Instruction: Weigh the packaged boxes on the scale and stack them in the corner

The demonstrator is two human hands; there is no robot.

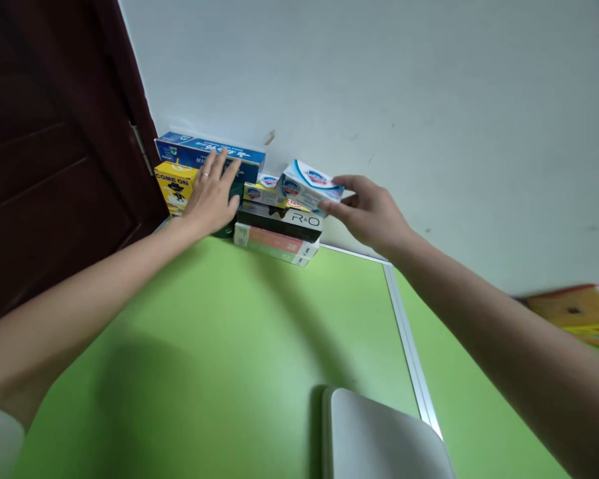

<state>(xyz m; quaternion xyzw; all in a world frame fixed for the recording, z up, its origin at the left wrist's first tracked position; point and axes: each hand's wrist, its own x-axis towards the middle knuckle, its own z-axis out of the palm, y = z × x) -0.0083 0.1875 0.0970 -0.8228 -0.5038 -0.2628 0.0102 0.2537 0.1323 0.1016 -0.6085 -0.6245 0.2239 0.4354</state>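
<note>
My right hand (367,207) grips a white and blue soap box (307,181) by its right end, above the stack against the wall. With fingers apart, my left hand (214,193) rests against the front of a long blue toothpaste box (180,150) and a dark green item (236,191) mostly hidden behind it. A yellow "COME ON" box (174,186) stands left of that hand. Beneath the soap box lie a yellow and white soap box (264,191), a black "R&O" box (279,219) and a pink, green and white box (274,243).
A green tabletop (219,332) meets the pale wall (429,120), with a metal strip (409,332) crossing it. At the front is a light grey rounded object (384,439). A dark door (54,133) borders the left; a colourful package (574,313) is at the right.
</note>
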